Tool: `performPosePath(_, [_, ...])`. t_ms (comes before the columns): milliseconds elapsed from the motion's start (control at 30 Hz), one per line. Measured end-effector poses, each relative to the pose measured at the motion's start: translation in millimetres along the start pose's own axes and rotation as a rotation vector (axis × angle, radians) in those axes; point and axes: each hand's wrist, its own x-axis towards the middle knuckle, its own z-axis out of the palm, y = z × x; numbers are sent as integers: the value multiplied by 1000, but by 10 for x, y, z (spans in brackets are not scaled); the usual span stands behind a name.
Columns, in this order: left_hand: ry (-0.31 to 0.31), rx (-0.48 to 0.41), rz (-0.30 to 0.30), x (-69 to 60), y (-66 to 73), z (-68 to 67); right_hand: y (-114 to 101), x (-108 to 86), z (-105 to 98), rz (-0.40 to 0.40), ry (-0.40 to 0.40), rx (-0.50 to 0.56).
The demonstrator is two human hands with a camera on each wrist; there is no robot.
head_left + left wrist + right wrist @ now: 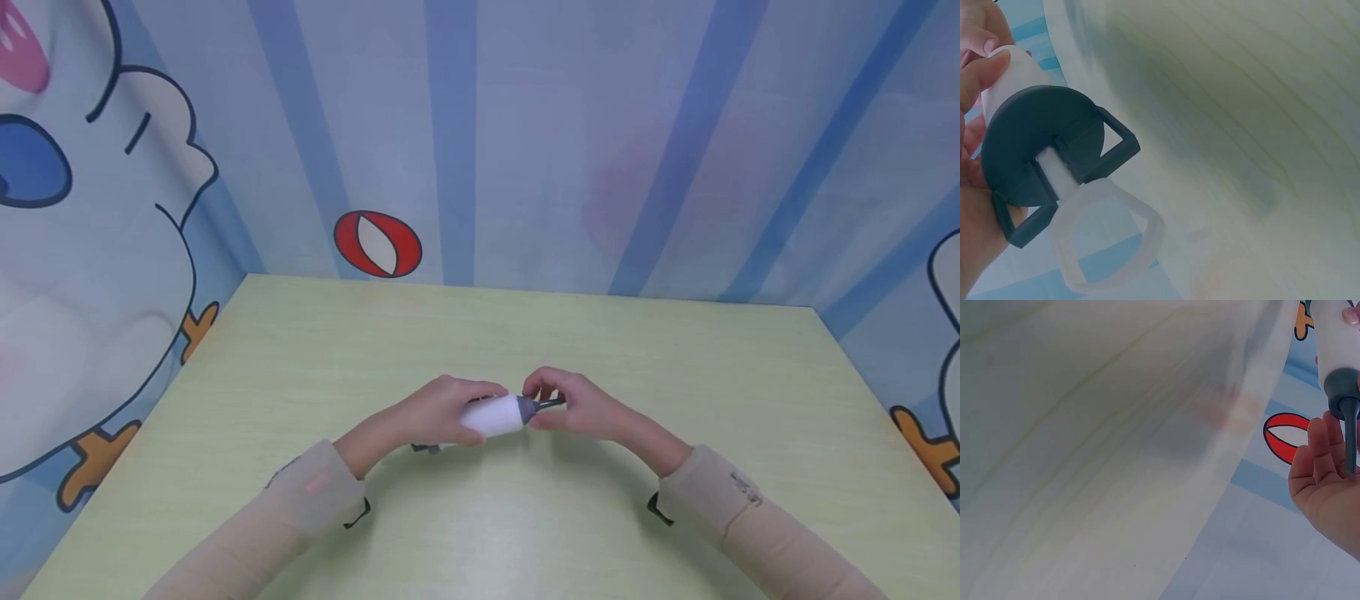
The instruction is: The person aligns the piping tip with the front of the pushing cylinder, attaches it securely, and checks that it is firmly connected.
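A white icing syringe (pixel 495 416) with a dark grey nozzle end is held above the table, lying nearly level. My left hand (pixel 442 412) grips its white barrel from the left, thumb on the near side. At the other end, my right hand (pixel 583 407) pinches the grey collar, with the long thin nozzle (pixel 1350 434) pointing in toward the palm. In the left wrist view, the dark round end cap (pixel 1025 140) with two finger loops faces the camera. A white pull ring (pixel 1108 237) sticks out of its middle. Part of the barrel is hidden by the left fingers.
The pale yellow-green table (pixel 525 342) spreads beneath both hands. Behind it stands a blue striped wall (pixel 547 167) with a printed red-and-white ball (pixel 378 244). Printed cartoon figures cover the side walls.
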Motion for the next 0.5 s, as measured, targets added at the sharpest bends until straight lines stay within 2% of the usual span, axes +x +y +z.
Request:
performPosePath(267, [1,-15,-20,-1,-18,22,21,20,31,26,26,-10])
performPosePath(500, [1,-9,-19,-6,-21,28,19,22,22,61,12,-10])
